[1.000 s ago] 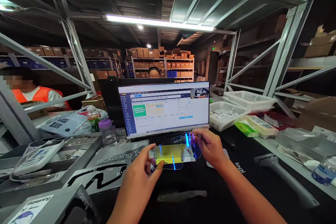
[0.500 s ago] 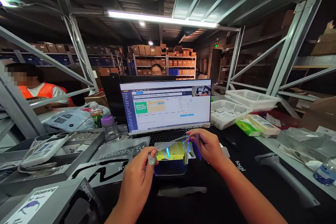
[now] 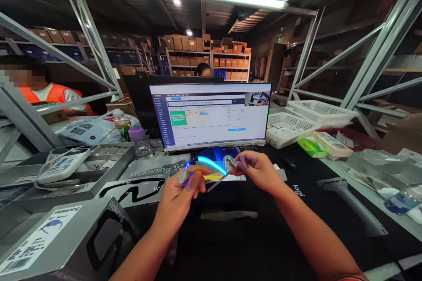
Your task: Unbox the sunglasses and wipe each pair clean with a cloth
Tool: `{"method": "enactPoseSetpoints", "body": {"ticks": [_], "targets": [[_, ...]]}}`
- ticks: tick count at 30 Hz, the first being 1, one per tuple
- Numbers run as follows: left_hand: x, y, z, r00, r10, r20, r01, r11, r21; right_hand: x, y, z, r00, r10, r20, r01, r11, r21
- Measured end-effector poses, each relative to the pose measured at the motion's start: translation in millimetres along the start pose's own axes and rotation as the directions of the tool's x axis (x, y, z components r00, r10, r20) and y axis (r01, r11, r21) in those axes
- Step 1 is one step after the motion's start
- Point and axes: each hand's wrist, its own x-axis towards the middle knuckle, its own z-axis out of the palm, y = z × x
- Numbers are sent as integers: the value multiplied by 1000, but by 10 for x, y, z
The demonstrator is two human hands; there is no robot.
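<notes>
We are holding the clear eyewear (image 3: pixel 211 163) between our 2 hands, above the tabletop (image 3: pixel 237 246) and in front of the monitor (image 3: pixel 214 118). Our left hand (image 3: pixel 176 193) is gripping 1 end, its fingers (image 3: pixel 195 180) closing together on a purple-tinted part with the thumb pressing alongside. Our right hand (image 3: pixel 262 171) is pinching the other end, its fingers (image 3: pixel 249 158) clamping near a curved clear piece; we cannot tell exactly how many fingertips are touching, since some are hiding behind the hand. A bright blue streak is shining across the lens, and a yellow sheet (image 3: pixel 211 177) is showing just below it; we cannot tell whether the 2 are touching.

Around our hands, a translucent strip (image 3: pixel 229 215) is lying nearer to us on the dark surface. A grey box (image 3: pixel 66 237) is standing at the left, and a purple-capped bottle (image 3: pixel 140 140) is standing beside the monitor. On the right, a grey scanner (image 3: pixel 354 206) is lying near a black mouse (image 3: pixel 290 163), with 2 white baskets (image 3: pixel 290 129) sitting farther back. A person in an orange vest (image 3: pixel 57 94) is appearing at the far left.
</notes>
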Motion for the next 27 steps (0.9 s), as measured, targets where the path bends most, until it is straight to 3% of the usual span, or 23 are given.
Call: {"method": "enactPoseSetpoints", "body": {"ticks": [2,5,8,11,15,18,20,23,25,27], "targets": [[20,24,-25,998,-32,-54,37,995,89,5,-24,-16,996,80,49,-85,989,122],[13,59,-11,992,-64,-111,74,993,95,9,-65,-13,989,118,85,-132,976,173],[0,57,27,988,-62,-142,71,995,65,-11,-112,-10,994,88,65,-97,984,152],[18,29,27,989,-57,-139,66,996,65,-54,-187,-84,996,62,68,-64,998,24],[70,19,-76,1000,-30,3,29,963,269,-124,-323,-315,990,54,129,-30,983,-180],[87,23,-160,983,-31,182,-45,916,399,-164,-400,-494,993,44,112,-21,979,-202],[89,6,-160,973,-56,223,-42,911,411,-178,-426,-582,997,41,69,-26,979,-204],[82,-66,-41,984,-61,169,-12,917,398,-185,-440,-676,999,50,3,-48,981,-189],[53,-132,103,990,-16,141,-55,873,485,-189,-445,-742,996,45,-79,-58,983,-176],[-5,-194,288,970,8,242,-157,782,603,-195,-452,-829,981,27,-191,-62,982,-180]]}}
